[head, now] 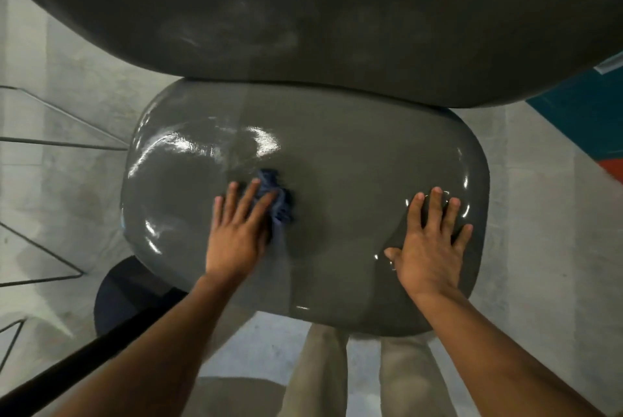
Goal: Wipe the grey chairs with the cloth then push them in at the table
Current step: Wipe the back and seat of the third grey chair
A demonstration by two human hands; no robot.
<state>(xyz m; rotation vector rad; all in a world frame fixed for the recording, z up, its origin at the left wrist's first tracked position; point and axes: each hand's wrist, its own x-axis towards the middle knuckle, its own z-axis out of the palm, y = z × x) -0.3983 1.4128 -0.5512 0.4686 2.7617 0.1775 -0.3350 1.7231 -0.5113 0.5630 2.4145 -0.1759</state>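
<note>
- Grey chair seat (337, 160): glossy and rounded, it lies straight under both of our hands, with bright glints on its surface above the left hand's fingertips and around the right hand.
- The cloth (274, 195), dark blue and bunched up, sits under the fingers of our left hand (237, 231) and pokes out past the fingertips and to that hand's right side.
- Our left hand lies flat on the cloth with fingers straight and a little spread, pressing it onto the seat; we see no curl round the fabric.
- Our right hand (428, 241) rests palm down on the seat, well to the right of the cloth, fingers straight and fanned wide, thumb stretched out toward the left hand.
- Beyond both sets of fingertips rises the chair back (320, 18), a broad dark grey curve.
- Near our wrists, below the seat's edge, we see light trouser legs (404, 379) and pale concrete floor (539, 248).
- Left of the left forearm stands a dark round stool (124, 295), partly hidden.
</note>
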